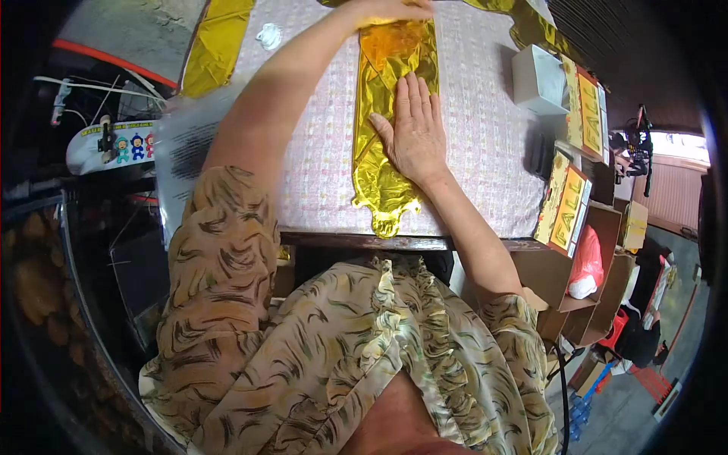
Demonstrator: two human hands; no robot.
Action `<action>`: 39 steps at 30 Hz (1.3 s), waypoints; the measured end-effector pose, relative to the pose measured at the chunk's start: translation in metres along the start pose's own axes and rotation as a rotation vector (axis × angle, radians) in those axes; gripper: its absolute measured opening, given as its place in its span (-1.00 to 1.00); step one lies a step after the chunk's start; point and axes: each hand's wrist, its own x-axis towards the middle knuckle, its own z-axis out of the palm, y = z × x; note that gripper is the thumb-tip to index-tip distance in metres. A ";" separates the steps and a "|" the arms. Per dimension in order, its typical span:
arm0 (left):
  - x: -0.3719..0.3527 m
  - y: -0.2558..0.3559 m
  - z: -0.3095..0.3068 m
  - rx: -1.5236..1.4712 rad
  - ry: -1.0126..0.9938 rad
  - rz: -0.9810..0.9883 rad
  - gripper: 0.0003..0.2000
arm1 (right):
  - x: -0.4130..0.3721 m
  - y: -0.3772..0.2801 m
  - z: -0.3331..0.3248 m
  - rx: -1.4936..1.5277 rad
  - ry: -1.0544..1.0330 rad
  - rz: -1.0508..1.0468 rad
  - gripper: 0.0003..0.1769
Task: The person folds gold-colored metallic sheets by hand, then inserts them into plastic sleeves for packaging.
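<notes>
The gold foil balloon point(390, 57) lies flat along the table point(478, 152). My right hand point(415, 133) presses on it, fingers straight and close together; my left hand point(387, 9) rests at its far end, grip I cannot tell. I think slow, even pressure avoids wrinkles

Bare tablecloth point(481, 144) right of the gold foil balloon point(387, 174): open strip. Farther right blocked by white box point(537, 80), black object point(541, 155), yellow packets point(567, 201) along the table edge.
</notes>
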 end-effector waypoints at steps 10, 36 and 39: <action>-0.042 -0.080 -0.050 0.642 0.264 -0.458 -0.48 | 0.000 0.000 0.000 -0.001 -0.009 0.012 -0.04; -0.035 -0.038 -0.052 0.195 0.134 -0.417 -0.74 | 0.000 0.000 0.000 -0.007 0.031 -0.011 -0.06; -0.034 -0.037 -0.048 0.264 0.109 -0.399 -0.68 | 0.000 -0.001 -0.001 -0.016 0.026 -0.011 -0.05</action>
